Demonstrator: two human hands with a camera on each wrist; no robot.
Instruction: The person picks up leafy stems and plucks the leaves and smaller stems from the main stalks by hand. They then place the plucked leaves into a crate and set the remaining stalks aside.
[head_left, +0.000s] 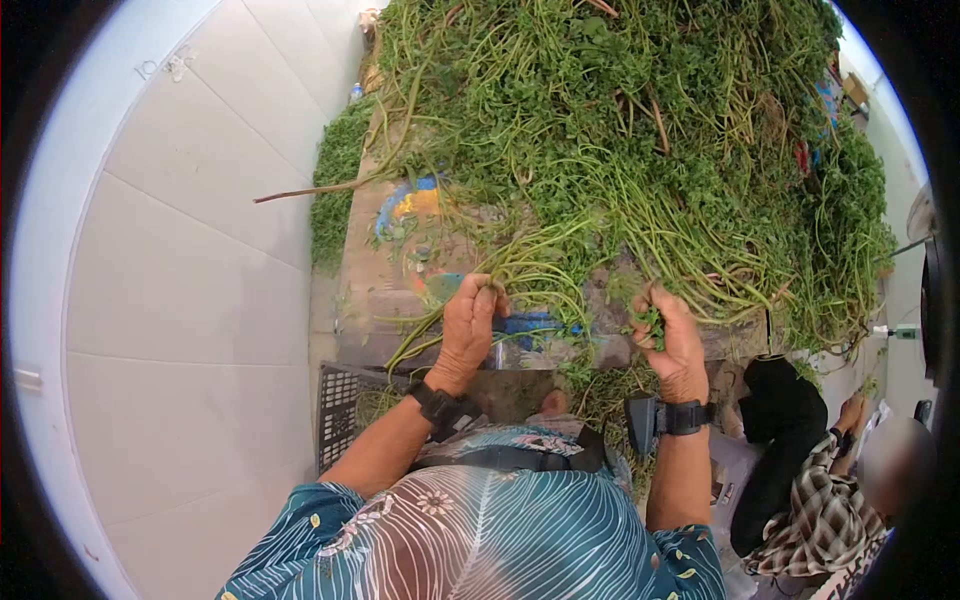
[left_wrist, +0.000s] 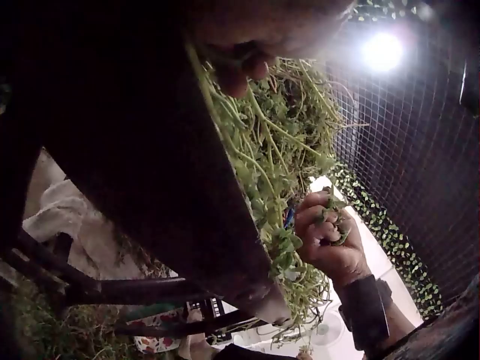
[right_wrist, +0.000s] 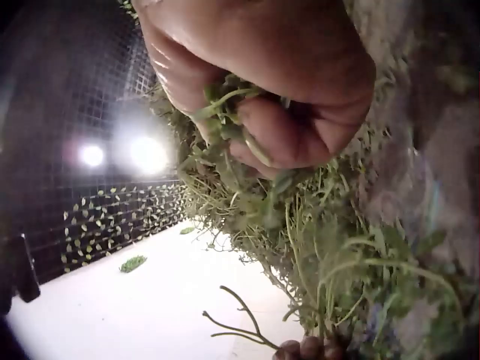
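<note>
In the head view the left hand point(head_left: 470, 322) grips a bundle of long green stems point(head_left: 540, 262) near the table's front edge, their cut ends pointing down-left. To its right, the right hand point(head_left: 672, 335) curls its fingers round a small leafy sprig point(head_left: 652, 322). The left wrist view shows the right hand point(left_wrist: 330, 236) with leaves between its fingers, and part of the left hand point(left_wrist: 247, 45) over stems. In the right wrist view the right hand point(right_wrist: 262, 90) pinches green leaves point(right_wrist: 229, 109); fingertips of the left hand point(right_wrist: 309, 349) hold stems at the bottom.
A large heap of leafy stems point(head_left: 640, 100) covers the back and right of the table point(head_left: 375, 300). One long brown stem point(head_left: 310, 191) juts out left. A black crate point(head_left: 338, 400) stands below the front-left edge. Another person in a checked shirt point(head_left: 810, 510) sits at lower right.
</note>
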